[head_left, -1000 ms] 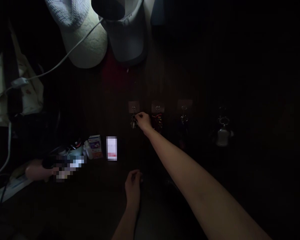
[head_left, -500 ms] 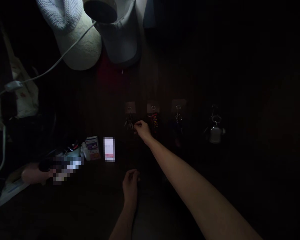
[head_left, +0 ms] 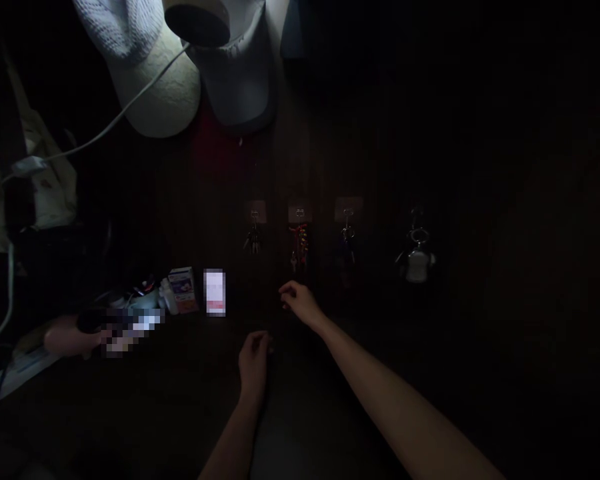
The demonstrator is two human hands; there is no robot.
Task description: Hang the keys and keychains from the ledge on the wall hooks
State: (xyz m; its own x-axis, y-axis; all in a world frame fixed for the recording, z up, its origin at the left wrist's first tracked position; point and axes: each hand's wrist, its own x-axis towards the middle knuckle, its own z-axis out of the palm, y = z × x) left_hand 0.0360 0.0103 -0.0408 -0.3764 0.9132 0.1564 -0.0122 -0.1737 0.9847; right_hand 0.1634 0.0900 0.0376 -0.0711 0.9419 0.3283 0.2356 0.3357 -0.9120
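Observation:
The room is very dark. Just below a red-and-gold keychain with keys (head_left: 299,247), my right hand (head_left: 301,303) hovers with its fingers loosely bent and a little apart; nothing shows in it. My left hand (head_left: 254,360) is lower and to the left, fingers half curled, and I see nothing in it. A small bunch of keys (head_left: 253,239) hangs from a hook left of the red keychain. To its right hangs a dark key ring (head_left: 348,237), and farther right a silver tag-like keychain (head_left: 418,263).
A lit phone (head_left: 215,292) stands beside a small box (head_left: 183,290). Left of them are a pink rounded object (head_left: 67,335) and bags (head_left: 55,200). Caps (head_left: 163,100) hang at the top, a white cable (head_left: 115,125) crossing in front.
My right hand has drawn away from beside the left bunch of keys, down and slightly right, uncovering the red keychain. My left hand stays about where it was.

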